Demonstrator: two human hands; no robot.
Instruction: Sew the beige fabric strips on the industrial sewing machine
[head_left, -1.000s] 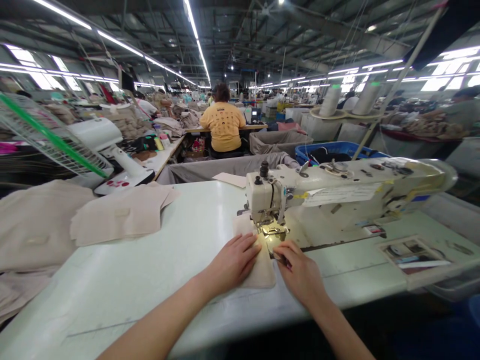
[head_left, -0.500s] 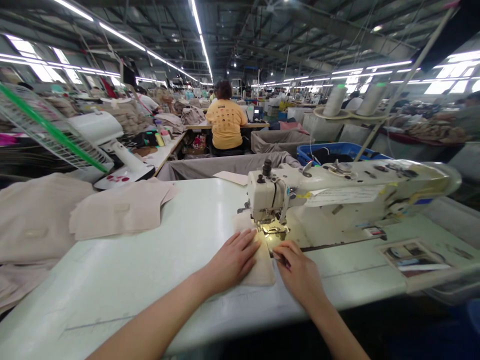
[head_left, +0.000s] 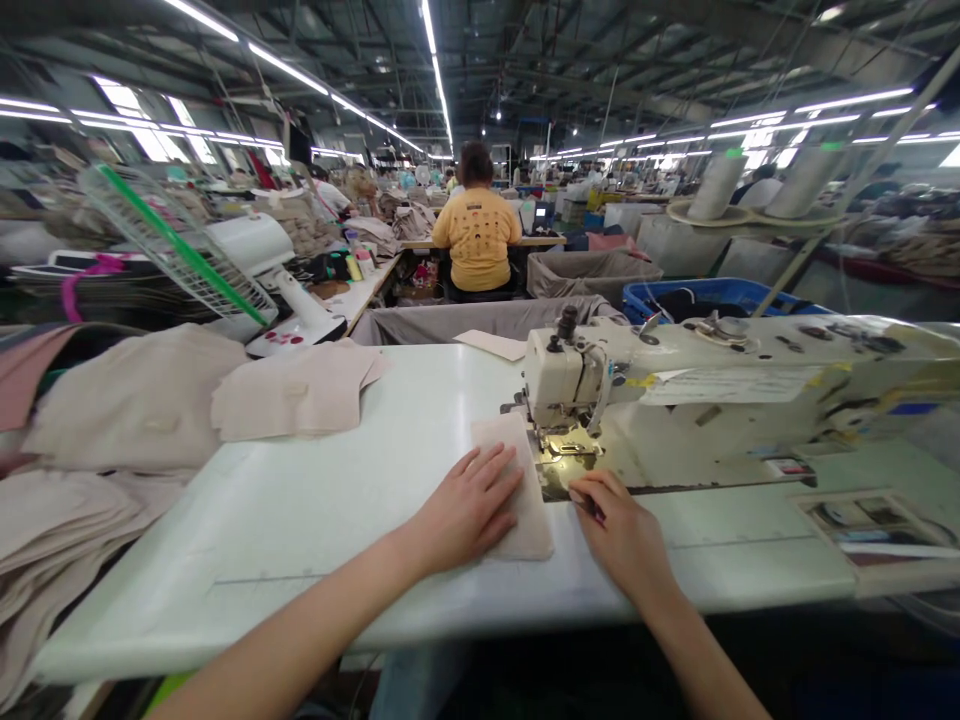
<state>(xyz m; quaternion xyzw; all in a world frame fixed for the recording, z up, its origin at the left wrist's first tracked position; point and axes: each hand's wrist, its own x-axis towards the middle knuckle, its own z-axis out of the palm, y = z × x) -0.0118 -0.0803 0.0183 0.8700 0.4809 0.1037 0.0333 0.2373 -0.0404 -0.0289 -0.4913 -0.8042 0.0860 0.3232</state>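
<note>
My left hand (head_left: 472,503) lies flat, fingers spread, on a beige fabric piece (head_left: 525,530) on the pale green sewing table (head_left: 300,520). The piece sits just left of the presser foot (head_left: 568,450) of a white sewing machine (head_left: 570,375), its right edge beside the lit metal needle plate (head_left: 559,480). In front of that plate is my right hand (head_left: 626,530), fingers curled and pinched together. Something small and dark shows within its fingers, too hidden to name.
Stacked beige fabric pieces (head_left: 300,390) lie at the table's left, with more cloth (head_left: 142,400) beyond. A fan (head_left: 255,245) stands behind them. Past the table are a grey cloth-lined bin (head_left: 427,325), a blue crate (head_left: 705,295) and a seated person in yellow (head_left: 478,235).
The view has turned left, so the surroundings sit further right. The fabric piece and my left hand have shifted left, away from the presser foot. My right hand keeps its pinch.
</note>
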